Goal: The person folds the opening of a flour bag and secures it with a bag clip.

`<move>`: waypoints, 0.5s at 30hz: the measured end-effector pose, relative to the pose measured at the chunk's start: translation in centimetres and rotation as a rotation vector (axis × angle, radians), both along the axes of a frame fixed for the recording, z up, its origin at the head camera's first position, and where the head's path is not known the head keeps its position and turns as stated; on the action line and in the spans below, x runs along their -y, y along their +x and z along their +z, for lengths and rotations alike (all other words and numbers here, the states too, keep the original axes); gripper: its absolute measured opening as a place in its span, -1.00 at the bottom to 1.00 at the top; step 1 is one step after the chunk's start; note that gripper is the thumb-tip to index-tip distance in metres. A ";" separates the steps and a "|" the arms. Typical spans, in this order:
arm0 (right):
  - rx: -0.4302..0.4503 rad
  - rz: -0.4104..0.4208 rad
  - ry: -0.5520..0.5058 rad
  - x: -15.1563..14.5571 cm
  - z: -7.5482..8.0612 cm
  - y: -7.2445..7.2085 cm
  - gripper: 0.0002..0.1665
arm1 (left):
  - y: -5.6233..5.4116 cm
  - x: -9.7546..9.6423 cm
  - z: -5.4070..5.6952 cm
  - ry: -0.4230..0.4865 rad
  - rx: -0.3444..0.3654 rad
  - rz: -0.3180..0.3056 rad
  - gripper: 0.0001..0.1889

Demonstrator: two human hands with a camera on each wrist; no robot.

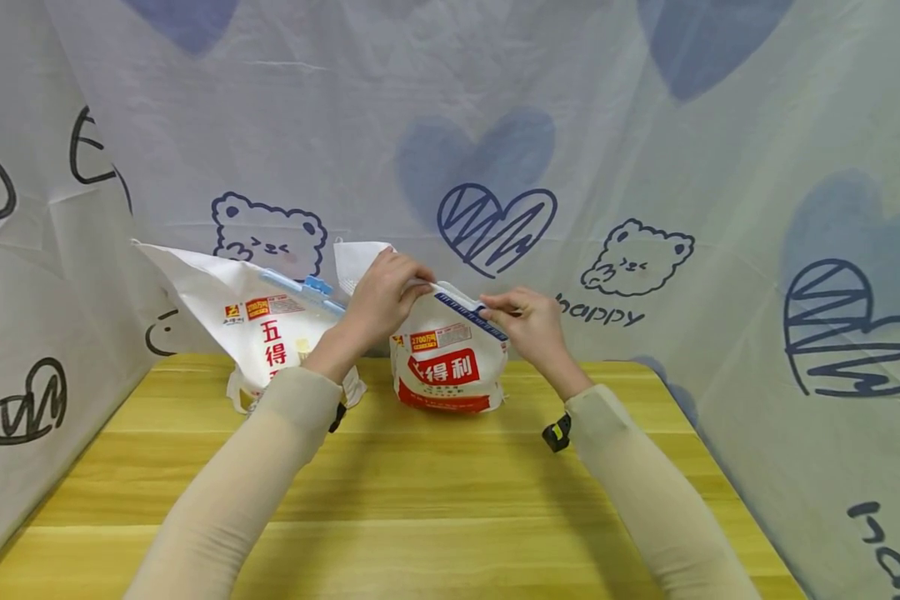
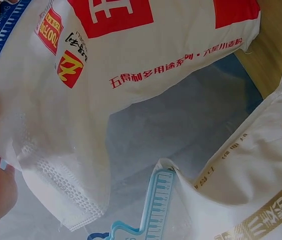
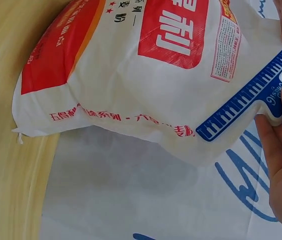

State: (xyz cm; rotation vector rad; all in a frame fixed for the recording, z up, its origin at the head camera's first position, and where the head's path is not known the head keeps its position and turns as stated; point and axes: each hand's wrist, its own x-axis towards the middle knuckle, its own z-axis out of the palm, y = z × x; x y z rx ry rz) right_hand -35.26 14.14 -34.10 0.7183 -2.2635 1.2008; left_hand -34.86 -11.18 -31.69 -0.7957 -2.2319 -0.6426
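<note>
A white flour bag [image 1: 444,337] with red print stands on the table, its top folded over. Across that fold lies a dark blue bag clip [image 3: 246,97] with a piano-key pattern. My right hand [image 1: 528,323] pinches the clip's handle between thumb and fingers, as the right wrist view shows. At the other end of the fold, my left hand [image 1: 381,293] pinches the bag's top edge beside the clip. A loose white corner of the bag sticks out past the left hand. The clip's far end is partly covered by fingers in the head view.
To the left leans a second white flour bag [image 1: 228,287], a light blue bag clip [image 1: 307,289] across its top. Both bags stand near the back of the wooden table [image 1: 435,500]. A printed cloth [image 1: 360,108] hangs behind and at both sides.
</note>
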 end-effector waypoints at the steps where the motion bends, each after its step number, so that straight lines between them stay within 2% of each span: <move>1: 0.004 0.002 0.010 0.1 0.1 0.0 -0.79 | 0.0 0.0 0.0 -0.003 -0.005 -0.003 -0.89; 9: 0.067 -0.010 0.067 0.5 0.5 0.2 -0.72 | -0.1 -0.1 0.0 -0.006 -0.005 0.001 -0.91; 15: 0.092 -0.012 0.066 0.5 0.6 0.4 -0.66 | -0.1 -0.2 0.1 -0.002 -0.008 0.001 -0.91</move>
